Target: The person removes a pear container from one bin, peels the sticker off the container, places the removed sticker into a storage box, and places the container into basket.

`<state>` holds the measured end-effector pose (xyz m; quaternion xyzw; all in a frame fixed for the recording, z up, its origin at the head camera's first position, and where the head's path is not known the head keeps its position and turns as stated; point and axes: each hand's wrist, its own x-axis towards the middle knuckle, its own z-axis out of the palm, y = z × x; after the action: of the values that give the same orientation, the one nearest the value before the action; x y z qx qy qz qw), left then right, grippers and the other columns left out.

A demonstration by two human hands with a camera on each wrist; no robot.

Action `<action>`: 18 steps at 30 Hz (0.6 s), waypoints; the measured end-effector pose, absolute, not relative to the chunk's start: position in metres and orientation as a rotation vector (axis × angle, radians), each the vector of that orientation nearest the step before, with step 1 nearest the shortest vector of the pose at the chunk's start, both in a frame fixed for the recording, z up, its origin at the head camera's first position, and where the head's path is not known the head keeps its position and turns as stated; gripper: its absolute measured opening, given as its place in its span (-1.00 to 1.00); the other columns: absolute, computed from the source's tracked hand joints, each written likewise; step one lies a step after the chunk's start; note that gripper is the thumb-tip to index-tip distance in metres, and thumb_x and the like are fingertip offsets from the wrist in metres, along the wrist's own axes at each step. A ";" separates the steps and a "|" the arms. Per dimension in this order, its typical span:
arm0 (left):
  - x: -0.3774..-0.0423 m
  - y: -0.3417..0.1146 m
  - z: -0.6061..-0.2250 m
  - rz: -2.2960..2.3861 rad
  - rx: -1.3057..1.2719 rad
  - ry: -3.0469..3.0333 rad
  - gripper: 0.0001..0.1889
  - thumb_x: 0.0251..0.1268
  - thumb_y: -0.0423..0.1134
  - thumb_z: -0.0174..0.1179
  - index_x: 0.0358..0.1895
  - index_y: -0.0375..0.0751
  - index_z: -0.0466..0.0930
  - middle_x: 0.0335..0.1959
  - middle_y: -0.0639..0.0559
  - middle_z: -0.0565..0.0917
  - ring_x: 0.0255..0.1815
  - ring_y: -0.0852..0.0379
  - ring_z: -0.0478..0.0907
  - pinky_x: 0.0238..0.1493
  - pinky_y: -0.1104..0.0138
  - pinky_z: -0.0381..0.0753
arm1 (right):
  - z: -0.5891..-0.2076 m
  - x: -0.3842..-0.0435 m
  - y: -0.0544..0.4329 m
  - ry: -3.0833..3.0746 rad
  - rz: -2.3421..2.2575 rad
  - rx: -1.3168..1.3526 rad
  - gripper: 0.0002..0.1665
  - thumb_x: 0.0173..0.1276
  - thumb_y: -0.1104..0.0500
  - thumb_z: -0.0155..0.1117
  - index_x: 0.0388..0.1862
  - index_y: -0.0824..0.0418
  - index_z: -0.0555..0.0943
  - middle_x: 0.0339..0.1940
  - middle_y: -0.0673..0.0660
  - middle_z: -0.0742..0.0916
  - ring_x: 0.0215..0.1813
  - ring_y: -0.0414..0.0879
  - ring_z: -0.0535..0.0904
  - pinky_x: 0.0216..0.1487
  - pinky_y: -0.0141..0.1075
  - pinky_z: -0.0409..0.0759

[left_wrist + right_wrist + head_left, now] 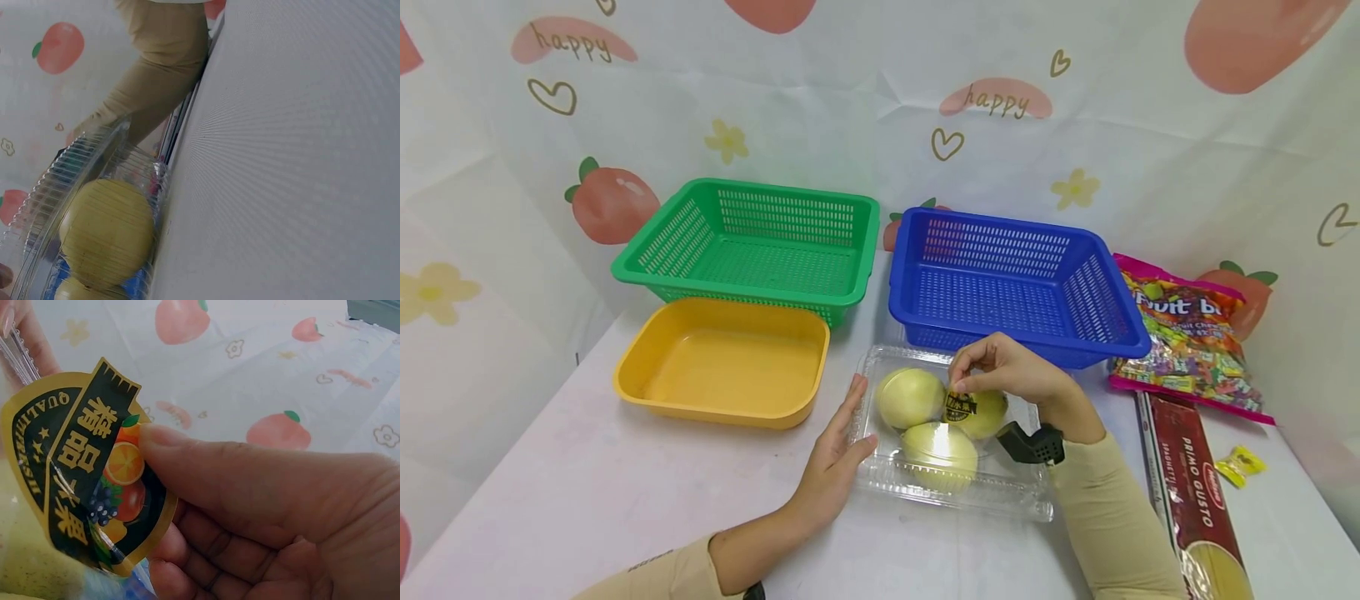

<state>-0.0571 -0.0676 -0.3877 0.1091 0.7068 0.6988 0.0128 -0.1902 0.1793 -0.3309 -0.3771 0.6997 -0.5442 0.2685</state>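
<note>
A clear plastic clamshell box (pixel 955 502) with its lid down holds three pale yellow-green round fruits (pixel 940 458) on the table. My right hand (pixel 1011 371) pinches a black-and-gold fruit sticker (pixel 75 469) between thumb and fingers over the box. The sticker faces the right wrist view and shows Chinese characters and printed fruit. Whether it still touches the lid, I cannot tell. Along the box's left side rests my left hand (pixel 831 467), fingers straight and thumb near the front edge. Only a fingertip (pixel 5 275) of that hand shows in the left wrist view.
Behind the box stands a blue basket (pixel 985 333), with a green basket (pixel 745 292) to its left. A yellow tub (pixel 722 412) sits at left. To the right lie a candy bag (pixel 1187 333), a spaghetti pack (pixel 1195 475) and a yellow-wrapped candy (pixel 1240 465).
</note>
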 end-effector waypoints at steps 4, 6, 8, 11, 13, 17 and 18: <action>-0.058 -0.068 -0.389 2.169 0.337 2.215 -0.32 0.30 -0.47 -0.09 0.47 -0.20 -0.07 0.54 0.02 -0.14 0.54 0.12 -0.27 0.32 0.76 -0.15 | -0.332 -0.191 0.180 1.884 -1.455 -1.016 -0.92 0.24 0.37 0.21 -0.40 0.28 0.63 -0.39 -0.07 0.69 -0.24 -0.19 0.55 -0.14 -0.35 0.57; -0.058 -0.067 -0.389 2.165 0.335 2.217 -0.32 0.30 -0.47 -0.09 0.47 -0.20 -0.07 0.54 0.01 -0.14 0.54 0.11 -0.26 0.32 0.76 -0.14 | -0.332 -0.191 0.180 1.878 -1.455 -1.020 -0.93 0.25 0.38 0.20 -0.40 0.31 0.62 -0.39 -0.07 0.68 -0.24 -0.19 0.55 -0.16 -0.35 0.57; -0.058 -0.068 -0.388 2.168 0.322 2.211 -0.32 0.30 -0.46 -0.08 0.47 -0.18 -0.07 0.54 0.03 -0.13 0.54 0.14 -0.25 0.32 0.76 -0.14 | -0.332 -0.191 0.180 1.873 -1.458 -1.024 -0.92 0.25 0.37 0.20 -0.40 0.28 0.62 -0.38 -0.07 0.68 -0.24 -0.19 0.55 -0.16 -0.35 0.57; -0.058 -0.068 -0.388 2.169 0.321 2.207 -0.32 0.30 -0.46 -0.09 0.48 -0.18 -0.08 0.54 0.04 -0.13 0.54 0.15 -0.25 0.32 0.76 -0.13 | -0.332 -0.190 0.180 1.871 -1.462 -1.014 -0.90 0.25 0.36 0.21 -0.40 0.22 0.63 -0.38 -0.06 0.67 -0.24 -0.19 0.54 -0.17 -0.36 0.57; -0.058 -0.068 -0.388 2.170 0.322 2.204 -0.32 0.30 -0.46 -0.09 0.48 -0.17 -0.08 0.54 0.04 -0.13 0.54 0.15 -0.25 0.32 0.76 -0.13 | -0.332 -0.190 0.180 1.869 -1.464 -1.014 -0.90 0.25 0.36 0.21 -0.40 0.21 0.63 -0.38 -0.06 0.67 -0.24 -0.19 0.54 -0.18 -0.36 0.57; -0.059 -0.068 -0.388 2.170 0.329 2.206 -0.32 0.30 -0.46 -0.09 0.48 -0.18 -0.08 0.54 0.04 -0.14 0.54 0.13 -0.26 0.31 0.76 -0.13 | -0.333 -0.191 0.181 1.862 -1.473 -1.014 -0.94 0.25 0.36 0.20 -0.40 0.31 0.60 -0.38 -0.07 0.67 -0.25 -0.20 0.53 -0.21 -0.38 0.56; -0.059 -0.068 -0.389 2.170 0.331 2.208 -0.32 0.30 -0.46 -0.09 0.48 -0.18 -0.08 0.54 0.03 -0.14 0.54 0.13 -0.26 0.32 0.76 -0.13 | -0.333 -0.191 0.182 1.859 -1.476 -1.009 -0.94 0.25 0.36 0.20 -0.40 0.32 0.60 -0.38 -0.07 0.67 -0.25 -0.20 0.53 -0.21 -0.38 0.56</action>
<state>-0.0586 -0.0678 -0.3886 0.1064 0.7090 0.6970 0.0141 -0.1908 0.1816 -0.3327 -0.3757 0.6926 -0.5497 0.2775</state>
